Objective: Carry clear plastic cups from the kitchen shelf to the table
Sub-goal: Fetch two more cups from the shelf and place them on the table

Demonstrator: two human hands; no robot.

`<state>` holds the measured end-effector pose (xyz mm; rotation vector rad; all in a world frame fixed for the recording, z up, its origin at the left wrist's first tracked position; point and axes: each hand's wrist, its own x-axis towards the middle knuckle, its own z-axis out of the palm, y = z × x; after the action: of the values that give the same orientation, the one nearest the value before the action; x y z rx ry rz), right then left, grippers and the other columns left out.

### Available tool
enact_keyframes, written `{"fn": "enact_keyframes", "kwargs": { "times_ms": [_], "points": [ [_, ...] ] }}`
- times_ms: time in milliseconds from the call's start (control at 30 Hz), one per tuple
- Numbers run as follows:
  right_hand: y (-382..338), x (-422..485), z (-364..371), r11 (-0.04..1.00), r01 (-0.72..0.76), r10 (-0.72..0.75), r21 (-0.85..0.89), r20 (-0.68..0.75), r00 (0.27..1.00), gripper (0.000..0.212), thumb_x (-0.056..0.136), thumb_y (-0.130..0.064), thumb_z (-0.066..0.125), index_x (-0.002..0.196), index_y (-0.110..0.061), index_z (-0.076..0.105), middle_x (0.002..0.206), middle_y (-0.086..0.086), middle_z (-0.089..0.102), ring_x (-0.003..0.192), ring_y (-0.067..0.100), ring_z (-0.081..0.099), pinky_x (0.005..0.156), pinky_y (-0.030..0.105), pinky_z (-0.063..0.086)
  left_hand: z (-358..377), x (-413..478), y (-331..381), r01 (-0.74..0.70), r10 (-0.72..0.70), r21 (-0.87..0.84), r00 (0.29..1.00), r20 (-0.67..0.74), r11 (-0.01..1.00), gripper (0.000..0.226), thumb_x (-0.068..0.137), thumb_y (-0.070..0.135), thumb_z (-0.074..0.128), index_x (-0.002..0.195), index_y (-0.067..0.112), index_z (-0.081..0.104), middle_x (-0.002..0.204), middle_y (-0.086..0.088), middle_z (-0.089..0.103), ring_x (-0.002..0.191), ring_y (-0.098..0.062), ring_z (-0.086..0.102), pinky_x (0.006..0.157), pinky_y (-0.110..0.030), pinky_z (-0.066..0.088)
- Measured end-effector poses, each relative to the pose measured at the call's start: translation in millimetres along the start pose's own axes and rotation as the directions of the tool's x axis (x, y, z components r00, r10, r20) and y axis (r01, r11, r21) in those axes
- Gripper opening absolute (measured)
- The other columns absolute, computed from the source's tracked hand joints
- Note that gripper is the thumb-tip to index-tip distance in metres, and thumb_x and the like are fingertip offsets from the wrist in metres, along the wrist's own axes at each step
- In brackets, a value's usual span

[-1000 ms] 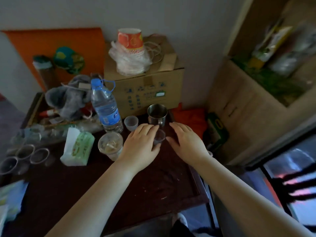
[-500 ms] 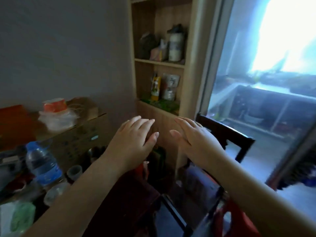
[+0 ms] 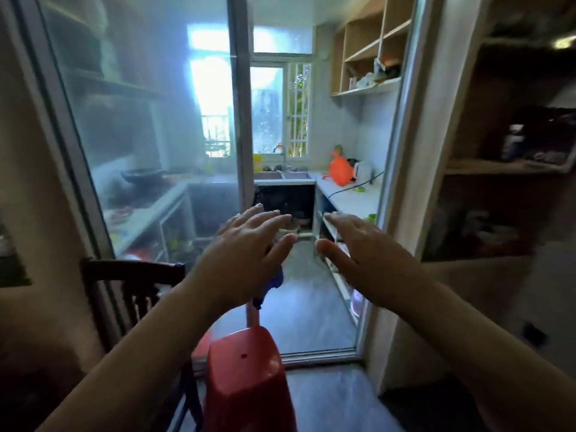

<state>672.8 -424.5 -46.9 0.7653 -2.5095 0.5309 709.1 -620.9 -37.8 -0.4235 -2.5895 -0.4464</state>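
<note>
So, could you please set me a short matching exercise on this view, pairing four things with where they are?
Things:
1. stool
2. chair
3. sink
4. wall shelves

Places:
A. upper right of the kitchen
B. under the far window
C. bottom centre, before the doorway
D. lower left, against the glass panel

Pairs: 1-C, 2-D, 3-B, 4-A

Both the left hand and the right hand are open and empty.
</note>
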Motion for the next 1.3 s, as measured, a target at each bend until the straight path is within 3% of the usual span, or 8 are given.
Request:
{"fn": "enact_keyframes", "kwargs": {
  "times_ms": [233, 367, 500, 567, 733, 867, 1067, 1300],
  "points": [
    [134, -64, -118, 0.965, -0.193, 0.171, -0.174, -0.134, 0.976, 0.084, 0.079, -0.072, 0.013, 0.141, -0.018, 0.032, 0.147, 0.002, 0.037, 0.134, 0.015, 0.029, 0.107, 0.029, 0.022, 56, 105, 142, -0.258, 0.258, -0.097, 0.966, -0.016, 0.961, 0.071, 0.084, 0.068, 0.012, 0.139, 0.030, 0.035, 0.148, 0.008, 0.036, 0.140, -0.012, 0.019, 0.115, -0.042, 0.018],
    [182, -87, -159, 0.934, -0.286, 0.242, -0.214, -0.212, 0.947, 0.083, 0.079, -0.070, 0.014, 0.142, -0.019, 0.031, 0.148, -0.001, 0.036, 0.135, 0.009, 0.027, 0.101, 0.017, 0.018, 72, 143, 206, -0.355, 0.363, -0.221, 0.932, -0.006, 0.908, 0.060, 0.090, 0.059, 0.015, 0.140, 0.031, 0.033, 0.148, 0.009, 0.036, 0.140, -0.008, 0.017, 0.113, -0.033, 0.015],
    [221, -104, -174, 0.904, -0.374, 0.335, -0.205, -0.203, 0.920, 0.075, 0.085, -0.068, 0.020, 0.144, -0.023, 0.027, 0.151, -0.005, 0.029, 0.137, 0.008, 0.024, 0.100, 0.019, 0.020, 103, 175, 245, -0.421, 0.433, -0.267, 0.901, -0.016, 0.867, 0.048, 0.095, 0.047, 0.026, 0.137, 0.028, 0.038, 0.146, 0.009, 0.039, 0.136, -0.004, 0.024, 0.108, -0.022, 0.014],
    [246, -105, -175, 0.894, -0.405, 0.367, -0.193, -0.207, 0.907, 0.072, 0.087, -0.065, 0.021, 0.144, -0.023, 0.027, 0.151, -0.005, 0.029, 0.136, 0.007, 0.024, 0.100, 0.020, 0.020, 122, 193, 256, -0.454, 0.461, -0.272, 0.886, -0.042, 0.848, 0.047, 0.095, 0.047, 0.026, 0.136, 0.028, 0.041, 0.144, 0.008, 0.041, 0.134, -0.005, 0.028, 0.111, -0.026, 0.018],
    [318, -93, -166, 0.886, -0.413, 0.363, -0.209, -0.240, 0.900, 0.076, 0.083, -0.069, 0.014, 0.143, -0.024, 0.029, 0.149, -0.008, 0.032, 0.135, 0.002, 0.024, 0.106, 0.022, 0.022, 176, 252, 269, -0.486, 0.487, -0.310, 0.870, -0.082, 0.817, 0.048, 0.094, 0.048, 0.028, 0.137, 0.030, 0.039, 0.145, 0.010, 0.040, 0.134, -0.005, 0.029, 0.112, -0.033, 0.025],
    [377, -57, -172, 0.880, -0.397, 0.363, -0.260, -0.169, 0.916, 0.068, 0.088, -0.059, 0.023, 0.145, -0.022, 0.024, 0.152, -0.007, 0.026, 0.137, 0.002, 0.018, 0.107, 0.019, 0.016, 214, 315, 274, -0.501, 0.501, -0.269, 0.862, -0.075, 0.822, 0.047, 0.094, 0.046, 0.032, 0.139, 0.031, 0.036, 0.147, 0.012, 0.036, 0.136, -0.003, 0.025, 0.109, -0.025, 0.019],
    [456, -2, -190, 0.883, -0.393, 0.358, -0.257, -0.171, 0.918, 0.066, 0.088, -0.058, 0.023, 0.145, -0.023, 0.023, 0.151, -0.008, 0.026, 0.136, 0.000, 0.017, 0.104, 0.015, 0.013, 254, 414, 272, -0.470, 0.467, -0.248, 0.881, -0.073, 0.847, 0.051, 0.088, 0.052, 0.027, 0.134, 0.035, 0.042, 0.143, 0.009, 0.042, 0.133, -0.010, 0.035, 0.109, -0.038, 0.032],
    [547, 14, -171, 0.877, -0.411, 0.401, -0.247, -0.095, 0.911, 0.069, 0.087, -0.057, 0.024, 0.147, -0.023, 0.014, 0.155, -0.008, 0.015, 0.139, 0.000, 0.007, 0.108, 0.017, 0.008, 327, 472, 288, -0.420, 0.421, -0.251, 0.905, -0.052, 0.872, 0.048, 0.093, 0.045, 0.037, 0.139, 0.030, 0.035, 0.152, 0.007, 0.027, 0.139, -0.011, 0.022, 0.109, -0.026, 0.018]
  ]
}}
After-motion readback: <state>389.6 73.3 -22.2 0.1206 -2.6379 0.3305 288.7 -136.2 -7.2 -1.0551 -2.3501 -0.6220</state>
